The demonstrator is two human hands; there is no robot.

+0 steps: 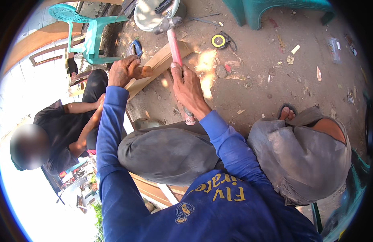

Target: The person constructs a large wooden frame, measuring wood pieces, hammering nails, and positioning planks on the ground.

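My right hand [188, 86] is wrapped around the red handle of a hammer [175, 46], its dark metal head pointing away from me, near a bucket. My left hand [122, 71] is closed over the near part of a light wooden board [164, 56] with a lengthwise groove. Just beyond its knuckles a short blue-handled tool [137, 47] sticks out, seemingly from the fist; its lower part is hidden. The board lies slanting between my hands, and another wooden piece [170, 86] runs beneath it.
A pale bucket [148, 18] holding dark tools stands at the far side. A yellow tape measure [219, 40] lies on the dirt floor among wood chips. Green plastic chairs [91, 36] [255, 12] stand beyond. Another person [59, 129] sits at the left, arms close to my left sleeve.
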